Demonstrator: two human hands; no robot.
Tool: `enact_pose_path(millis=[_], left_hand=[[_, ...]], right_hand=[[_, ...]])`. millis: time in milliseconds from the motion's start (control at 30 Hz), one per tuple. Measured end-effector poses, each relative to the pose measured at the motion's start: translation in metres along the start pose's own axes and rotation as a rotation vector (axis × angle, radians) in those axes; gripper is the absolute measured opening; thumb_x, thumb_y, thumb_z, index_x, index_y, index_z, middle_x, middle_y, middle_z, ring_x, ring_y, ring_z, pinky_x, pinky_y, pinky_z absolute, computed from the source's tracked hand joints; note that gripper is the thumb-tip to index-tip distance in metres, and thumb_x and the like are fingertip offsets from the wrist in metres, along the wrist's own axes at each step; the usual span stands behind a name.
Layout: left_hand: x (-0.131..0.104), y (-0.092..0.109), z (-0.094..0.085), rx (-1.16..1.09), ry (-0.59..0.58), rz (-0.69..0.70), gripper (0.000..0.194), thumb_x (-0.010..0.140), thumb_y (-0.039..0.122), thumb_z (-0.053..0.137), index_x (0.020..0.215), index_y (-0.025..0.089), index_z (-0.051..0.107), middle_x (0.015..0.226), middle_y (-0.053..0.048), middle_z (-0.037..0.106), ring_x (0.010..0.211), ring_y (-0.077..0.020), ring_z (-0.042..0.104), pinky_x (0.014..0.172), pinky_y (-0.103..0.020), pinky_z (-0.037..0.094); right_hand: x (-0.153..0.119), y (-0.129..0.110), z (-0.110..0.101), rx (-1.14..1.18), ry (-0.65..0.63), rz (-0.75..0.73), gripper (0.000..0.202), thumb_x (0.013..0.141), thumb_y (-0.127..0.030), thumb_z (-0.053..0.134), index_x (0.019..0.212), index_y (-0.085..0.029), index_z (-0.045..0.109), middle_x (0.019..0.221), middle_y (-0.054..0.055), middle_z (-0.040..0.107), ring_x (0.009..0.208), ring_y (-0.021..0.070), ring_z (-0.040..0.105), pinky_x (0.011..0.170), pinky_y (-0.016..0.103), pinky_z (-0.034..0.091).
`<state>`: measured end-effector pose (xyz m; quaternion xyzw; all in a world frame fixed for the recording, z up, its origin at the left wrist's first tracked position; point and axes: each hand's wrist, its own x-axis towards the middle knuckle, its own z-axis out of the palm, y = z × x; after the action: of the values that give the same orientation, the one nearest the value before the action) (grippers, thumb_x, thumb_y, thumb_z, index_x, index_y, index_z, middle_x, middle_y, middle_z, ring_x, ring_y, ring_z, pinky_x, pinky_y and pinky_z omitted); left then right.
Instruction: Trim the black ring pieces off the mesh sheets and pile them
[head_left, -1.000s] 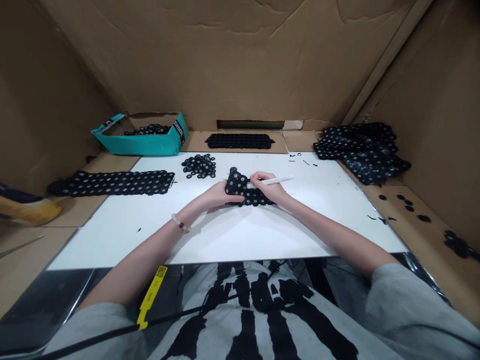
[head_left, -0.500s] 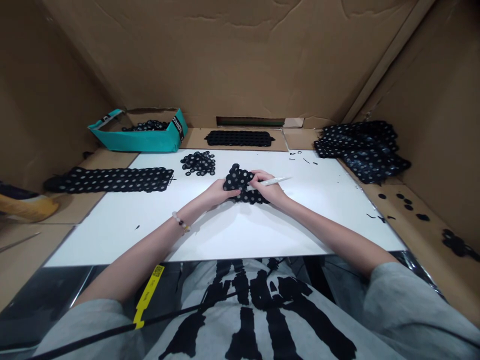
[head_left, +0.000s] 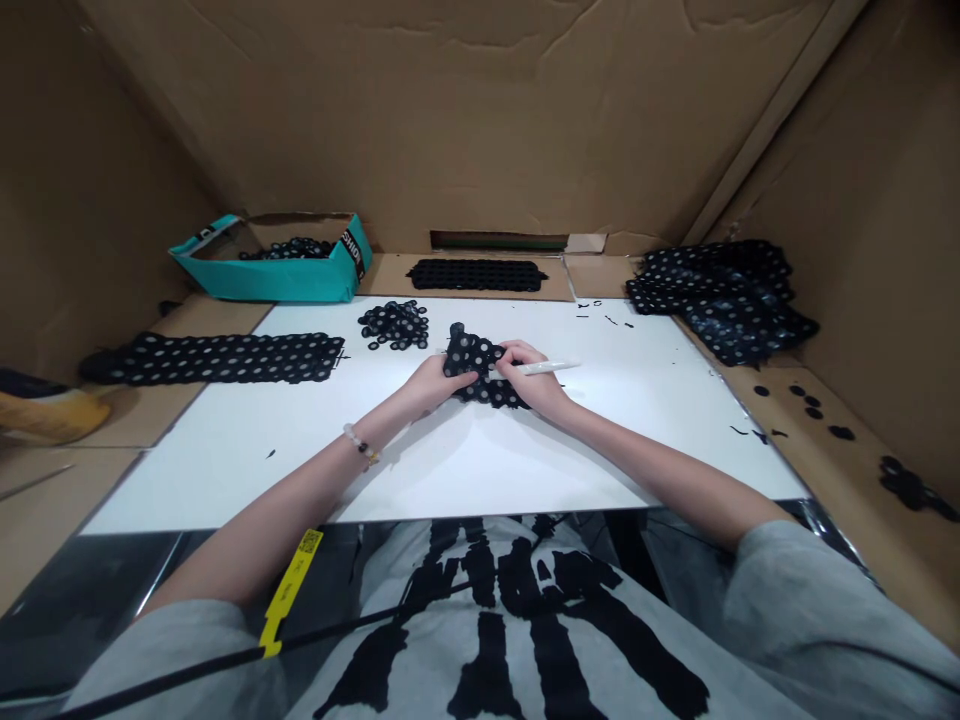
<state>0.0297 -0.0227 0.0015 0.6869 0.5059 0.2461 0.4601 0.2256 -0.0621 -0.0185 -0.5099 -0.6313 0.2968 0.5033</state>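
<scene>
Two hands at work above the middle of a white worktop (head_left: 465,470), between its near and far edges. The left hand (head_left: 435,382) grips a black, pale-dotted piece (head_left: 472,353) by its left side, thumb on the upper face, a hold that would steady it against the tool. The right hand (head_left: 536,385) grasps a slim white pen-like tool (head_left: 555,367) close to its working end, a grip suited to fine control; the tip lies over the piece, though contact cannot be told.

Near the far edge, left of centre, a pile of loose black rings (head_left: 395,325) sits within easy reach of the left hand. Beyond the far left corner, a teal box (head_left: 277,282) confines more rings by its walls. A dotted strip (head_left: 232,358) lies flat across the left edge, and dotted sheets (head_left: 720,290) are heaped over the far right corner, both apparently set aside to leave the centre for handwork.
</scene>
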Motion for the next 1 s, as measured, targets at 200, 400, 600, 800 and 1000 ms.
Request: enact_pose_path(millis=[200,400,600,800,1000], left_hand=[[-0.005,0.006,-0.002,-0.059,-0.051,-0.06,0.034,0.069,0.044,0.077,0.085,0.014,0.068,0.076,-0.006,0.07,0.074,-0.0218,0.063,0.062,-0.029,0.047],[0.0,-0.001,-0.003,-0.212,-0.114,-0.063,0.046,0.065,0.046,0.081,0.096,0.013,0.07,0.101,-0.011,0.075,0.096,-0.0273,0.067,0.081,-0.035,0.053],[-0.001,0.0,-0.003,-0.355,-0.17,-0.097,0.049,0.062,0.04,0.085,0.099,0.012,0.07,0.106,-0.012,0.074,0.097,-0.0264,0.067,0.086,-0.038,0.052],[0.002,-0.002,-0.004,-0.372,-0.245,-0.108,0.042,0.06,0.035,0.086,0.094,0.014,0.072,0.1,-0.011,0.075,0.092,-0.0243,0.067,0.085,-0.038,0.052],[0.004,-0.002,-0.01,-0.208,-0.243,-0.075,0.047,0.064,0.043,0.082,0.101,0.014,0.073,0.102,-0.01,0.075,0.095,-0.0261,0.067,0.087,-0.037,0.052]], right_hand=[[0.001,0.006,0.001,-0.029,0.01,0.019,0.022,0.081,-0.038,0.056,0.063,-0.024,0.056,0.109,0.006,0.067,0.116,0.0254,0.058,0.106,0.041,0.037],[0.002,0.003,0.001,0.029,0.004,0.086,0.021,0.078,-0.036,0.057,0.063,-0.023,0.057,0.114,0.006,0.066,0.114,0.0249,0.06,0.107,0.041,0.037],[-0.001,0.0,0.0,-0.08,-0.025,0.031,0.017,0.081,-0.035,0.056,0.067,-0.024,0.057,0.114,0.006,0.067,0.12,0.0264,0.054,0.108,0.044,0.036],[-0.005,-0.006,0.006,-0.308,-0.068,-0.007,0.016,0.083,-0.03,0.058,0.068,-0.024,0.057,0.115,0.004,0.068,0.121,0.0302,0.049,0.104,0.051,0.035],[-0.004,-0.002,0.007,-0.29,-0.056,-0.045,0.018,0.084,-0.032,0.056,0.068,-0.024,0.057,0.112,0.005,0.069,0.121,0.0291,0.051,0.106,0.051,0.035]])
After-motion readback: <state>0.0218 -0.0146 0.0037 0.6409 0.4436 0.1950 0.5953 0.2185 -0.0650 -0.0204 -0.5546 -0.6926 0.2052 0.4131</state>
